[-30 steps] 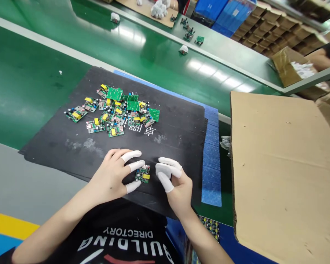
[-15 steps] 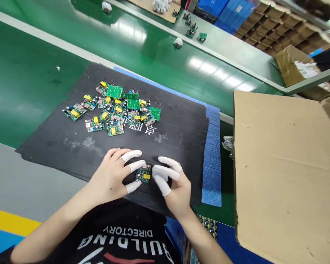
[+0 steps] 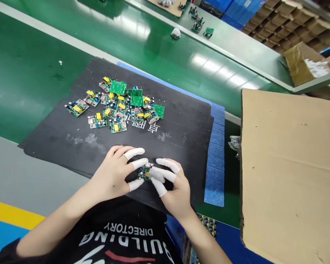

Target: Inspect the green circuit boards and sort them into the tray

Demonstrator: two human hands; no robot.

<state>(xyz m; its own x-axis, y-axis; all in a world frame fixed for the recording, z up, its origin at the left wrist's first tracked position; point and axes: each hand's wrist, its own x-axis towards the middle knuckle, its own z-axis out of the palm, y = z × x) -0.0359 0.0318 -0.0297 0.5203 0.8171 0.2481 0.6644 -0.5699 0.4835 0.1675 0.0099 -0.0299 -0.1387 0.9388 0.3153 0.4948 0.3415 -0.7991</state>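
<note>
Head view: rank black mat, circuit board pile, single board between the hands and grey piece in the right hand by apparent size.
1. Black mat
2. Circuit board pile
Not ranked: single board and grey piece; both partly hidden, close in size.

Green and Gleaming Ahead of Me

Before me, a glossy green conveyor belt (image 3: 154, 57) is stretching diagonally along a metal rail (image 3: 222, 52), catching white light reflections (image 3: 217, 69). Beyond, a grey bench (image 3: 236, 42) is standing near cardboard dividers (image 3: 280, 22). Lower left, grey floor (image 3: 24, 165) is meeting a yellow stripe (image 3: 13, 214).
</note>
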